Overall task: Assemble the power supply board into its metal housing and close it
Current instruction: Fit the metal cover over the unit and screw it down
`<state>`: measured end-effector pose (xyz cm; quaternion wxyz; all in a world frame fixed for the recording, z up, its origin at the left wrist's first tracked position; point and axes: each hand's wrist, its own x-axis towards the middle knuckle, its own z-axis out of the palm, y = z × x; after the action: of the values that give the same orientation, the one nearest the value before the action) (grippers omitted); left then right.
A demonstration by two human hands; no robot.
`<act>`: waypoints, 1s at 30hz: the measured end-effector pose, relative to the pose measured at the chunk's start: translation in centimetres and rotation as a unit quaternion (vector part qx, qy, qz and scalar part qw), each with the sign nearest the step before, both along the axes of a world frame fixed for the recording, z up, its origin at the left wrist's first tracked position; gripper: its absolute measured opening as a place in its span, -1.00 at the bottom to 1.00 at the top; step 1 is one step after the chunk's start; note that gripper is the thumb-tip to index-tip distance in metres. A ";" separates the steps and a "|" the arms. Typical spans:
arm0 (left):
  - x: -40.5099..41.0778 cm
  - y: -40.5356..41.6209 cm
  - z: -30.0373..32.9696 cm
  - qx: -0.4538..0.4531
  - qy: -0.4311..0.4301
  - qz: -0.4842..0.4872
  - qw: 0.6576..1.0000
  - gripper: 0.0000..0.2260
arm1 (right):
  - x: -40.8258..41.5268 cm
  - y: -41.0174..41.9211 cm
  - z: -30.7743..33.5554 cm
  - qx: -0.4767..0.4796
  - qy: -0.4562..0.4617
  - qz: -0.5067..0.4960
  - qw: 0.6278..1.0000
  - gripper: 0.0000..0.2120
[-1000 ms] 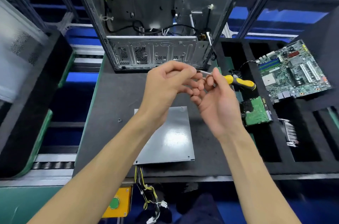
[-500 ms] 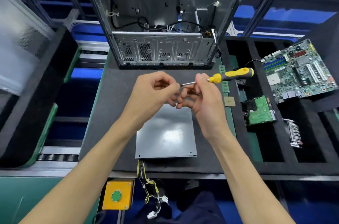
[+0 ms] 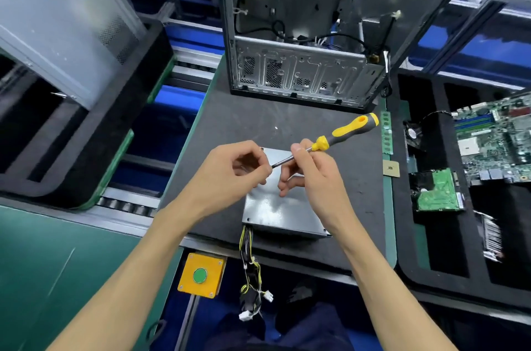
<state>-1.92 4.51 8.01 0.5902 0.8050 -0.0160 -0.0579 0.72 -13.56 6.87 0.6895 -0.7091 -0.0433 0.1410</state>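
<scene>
The grey metal power supply housing [image 3: 283,211] lies flat on the black mat, its lid on top and a bundle of yellow and black wires [image 3: 249,261] hanging over the table's front edge. My right hand [image 3: 311,178] pinches the steel shaft of a yellow and black screwdriver [image 3: 342,135], whose handle points up to the right. My left hand [image 3: 238,175] is curled at the screwdriver's tip, fingertips pinched together; whatever it holds there is too small to see. Both hands hover just above the housing's far left corner.
An open computer case [image 3: 301,71] stands at the back of the mat [image 3: 230,120]. Right of the mat, a black foam tray [image 3: 431,250] holds a motherboard [image 3: 497,137], a hard drive [image 3: 436,192], a small fan and a RAM stick [image 3: 386,132]. A yellow button box [image 3: 201,276] hangs below the table's edge.
Both hands with the screwdriver have come down and nearer, from in front of the computer case to just over the housing. The screwdriver handle has tipped upward.
</scene>
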 end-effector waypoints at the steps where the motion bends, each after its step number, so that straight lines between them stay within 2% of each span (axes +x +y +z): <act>1: -0.2 0.0 0.1 0.000 -0.003 0.002 1.000 -0.93 | -0.1 -0.2 -0.1 -0.002 -0.003 0.002 1.000 -0.61; 5: -0.4 -1.2 0.3 0.003 -0.020 -0.006 1.000 -0.92 | -0.3 -1.4 0.2 -0.001 -0.022 -0.002 1.000 -0.59; 9: -0.1 -3.5 0.2 0.034 -0.069 -0.040 0.996 -0.93 | -0.3 -3.7 0.8 -0.020 -0.029 -0.015 0.999 -0.65; 13: -0.4 -5.8 -0.8 0.087 -0.115 -0.093 0.985 -0.95 | -1.0 -6.8 0.8 -0.123 -0.052 -0.005 0.991 -0.61; 17: -1.3 -7.6 -2.4 0.163 -0.161 -0.142 0.963 -0.97 | -2.6 -9.2 0.2 -0.241 -0.076 0.051 0.966 -0.52; 22: -2.5 -8.6 -3.7 0.193 -0.168 -0.164 0.953 -0.96 | -3.7 -10.3 -0.8 -0.289 -0.060 0.087 0.952 -0.60; 30: -3.3 -8.9 -4.6 0.241 -0.195 -0.151 0.939 -0.99 | -4.1 -10.0 -1.5 -0.347 -0.101 0.129 0.923 -0.61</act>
<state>-5.18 -4.41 3.39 0.3479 0.9068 -0.2377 0.0091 -3.35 -23.58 5.34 0.3680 -0.9028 -0.1521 0.1624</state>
